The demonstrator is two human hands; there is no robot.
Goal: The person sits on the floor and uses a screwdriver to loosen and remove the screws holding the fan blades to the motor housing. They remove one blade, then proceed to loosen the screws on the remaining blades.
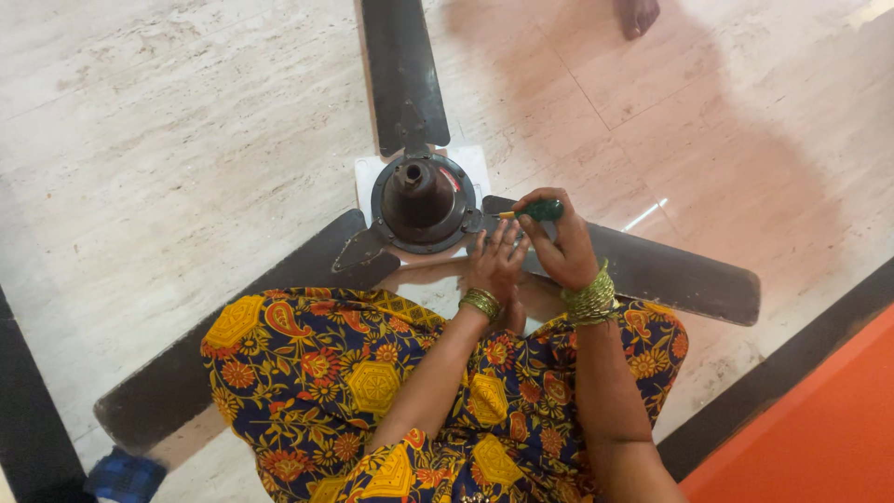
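1. Patterned cloth (372, 382) in blue, yellow and red lies nearest the camera, covering the person's lap at the bottom of the view, with both forearms reaching out over it.
2. One screwdriver (533, 211) with a green handle is gripped in the right hand (559, 247), fingers curled shut around the handle. Its yellowish shaft points left toward the rim of the motor hub (421, 200).
3. Left hand (498, 261) lies flat and open, fingers spread, just beside the right hand, pressing on the root of the right blade (652, 270) next to the hub.
4. Each wrist carries a stack of green and gold bangles (590, 298), two stacks in all.
5. One ceiling fan lies on the floor (168, 140) in front of the person. Its round dark hub faces up, with a short stem in the middle.
6. Three dark blades are counted: one runs up out of the top edge (402, 74), one runs right, and one runs down to the left (186, 373), partly under the cloth.
7. One white pad (368, 182) sits under the hub, showing at its corners.
8. Pale marble floor surrounds the fan, with a black border strip (782, 373) and an orange area (819, 428) at lower right.
9. One blue checked object (126, 475) shows at the lower left edge; what it is cannot be told.
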